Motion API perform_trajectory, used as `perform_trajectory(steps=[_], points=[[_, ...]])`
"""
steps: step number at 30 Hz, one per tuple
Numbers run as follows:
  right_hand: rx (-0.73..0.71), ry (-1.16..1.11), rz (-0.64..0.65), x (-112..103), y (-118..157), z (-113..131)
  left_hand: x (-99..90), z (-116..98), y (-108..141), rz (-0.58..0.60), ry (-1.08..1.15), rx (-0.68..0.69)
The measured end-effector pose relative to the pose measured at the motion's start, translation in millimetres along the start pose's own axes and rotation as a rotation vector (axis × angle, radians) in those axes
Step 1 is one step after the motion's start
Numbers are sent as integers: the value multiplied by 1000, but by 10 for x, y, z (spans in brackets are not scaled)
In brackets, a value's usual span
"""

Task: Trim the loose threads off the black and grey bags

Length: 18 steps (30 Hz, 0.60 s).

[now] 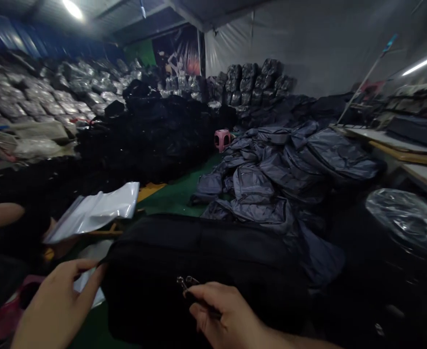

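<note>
Black fabric bag [202, 247] at the bottom centre of the frame: boxy, rounded upper corners, matte; front face too dark to read detail. Two metal zipper pulls [182, 282] catch the light near its middle. Left hand [62, 298], lower left: thumb and fingers pinched on the bag's upper left edge. Right hand [228, 310], bottom centre: fingers closed on the zipper pulls, covering part of the bag's front.

Surroundings: white plastic bag [97, 211] above the left hand, beside a bare forearm [0, 216] at the left edge. Heap of crumpled dark grey bags [267, 169] right of centre, just behind the black bag. Pink stool [222, 139] at centre, between that heap and a black pile [151, 135]; green floor [179, 194] below. Clear plastic [402, 213] at right. Wrapped bundles [35, 94], upper left.
</note>
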State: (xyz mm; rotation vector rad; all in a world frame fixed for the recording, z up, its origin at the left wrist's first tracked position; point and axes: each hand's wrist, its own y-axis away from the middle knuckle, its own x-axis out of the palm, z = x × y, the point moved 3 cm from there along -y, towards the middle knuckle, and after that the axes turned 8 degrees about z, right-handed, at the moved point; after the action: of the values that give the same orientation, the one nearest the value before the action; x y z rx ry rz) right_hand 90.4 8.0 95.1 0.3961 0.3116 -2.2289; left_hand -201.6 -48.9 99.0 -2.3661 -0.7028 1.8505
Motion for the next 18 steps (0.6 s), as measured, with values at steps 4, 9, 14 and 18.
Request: perform_trajectory(steps=[4, 9, 14, 18], points=[[-47, 61, 3, -35, 41, -53, -109, -886, 86, -131, 31, 406], [-47, 20, -53, -239, 190, -78, 144, -1669, 127, 287, 134, 879], [136, -61, -229, -632, 379, -173, 401, -1851, 15, 258, 242, 800], [208, -62, -456, -1002, 533, -293, 597, -1927, -27, 192, 244, 683]])
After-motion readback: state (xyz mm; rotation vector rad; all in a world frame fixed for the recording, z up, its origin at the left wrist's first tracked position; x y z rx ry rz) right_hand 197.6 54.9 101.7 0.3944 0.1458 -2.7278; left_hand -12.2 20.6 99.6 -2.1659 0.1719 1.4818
